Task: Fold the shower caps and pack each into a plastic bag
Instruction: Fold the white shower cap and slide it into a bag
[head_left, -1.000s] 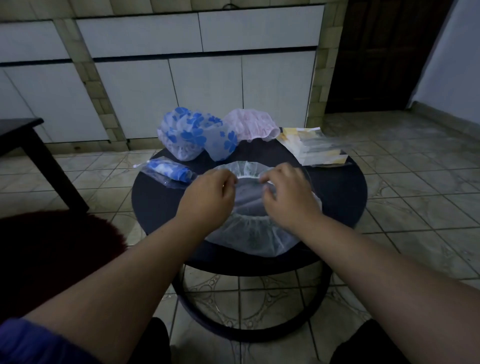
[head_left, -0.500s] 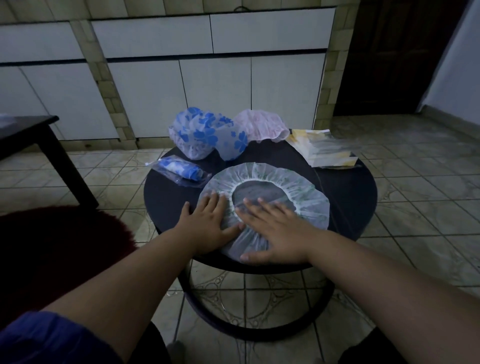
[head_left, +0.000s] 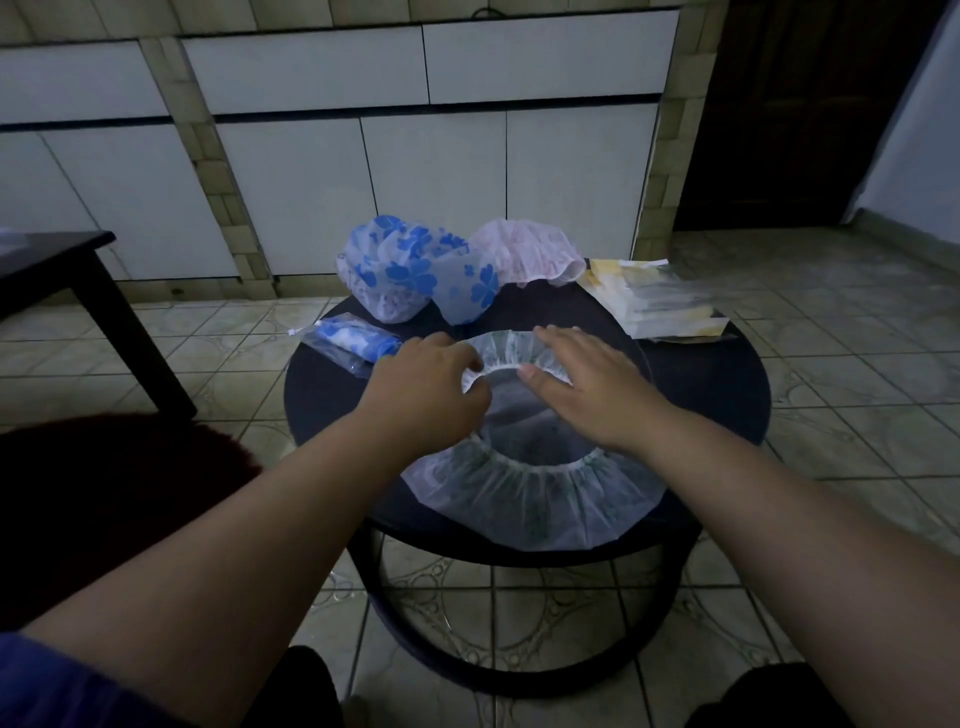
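A clear white shower cap (head_left: 540, 499) lies flat on the round black table (head_left: 717, 384), its elastic opening facing up and its near edge hanging over the table's front. My left hand (head_left: 431, 384) has curled fingers and pinches the far left part of the elastic rim. My right hand (head_left: 587, 384) rests flat on the far rim with fingers straight. A folded blue cap packed in a plastic bag (head_left: 353, 340) lies at the table's left. A stack of empty plastic bags (head_left: 660, 304) lies at the back right.
Two blue-flowered shower caps (head_left: 395, 270) and a pink shower cap (head_left: 524, 249) sit bunched at the table's back. A dark side table (head_left: 52, 260) stands at the left, with a dark red cushion (head_left: 104, 493) near my left arm. White cabinets line the wall behind.
Both hands have moved from pressing flat on the cap's near side to its far rim. My left hand's fingers have curled onto the elastic.
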